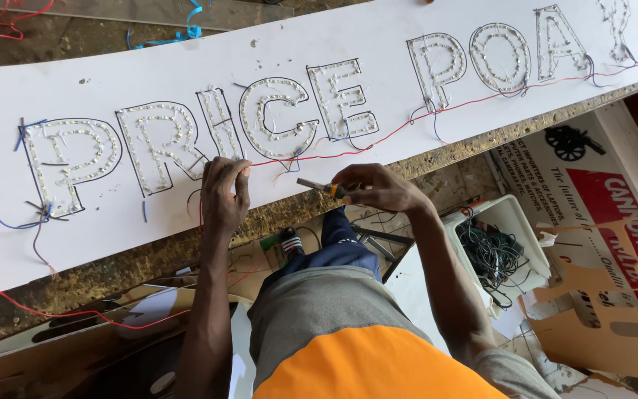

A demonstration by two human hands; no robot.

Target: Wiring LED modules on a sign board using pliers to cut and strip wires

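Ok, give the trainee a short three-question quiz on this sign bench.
1. True or false: the right hand holds a pair of pliers.
2. Which wire do the left hand fingers pinch? A) red wire B) green wire C) white wire
3. Fill in: the lettering lies on a long ____ board.

Key: 1 true. 2 A, the red wire that runs under the letters. 3 white.

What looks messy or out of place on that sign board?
Loose wire ends stick out untrimmed below the first letter, and the red wire sags unevenly under the lettering. Left hand pinches it; right hand holds pliers.
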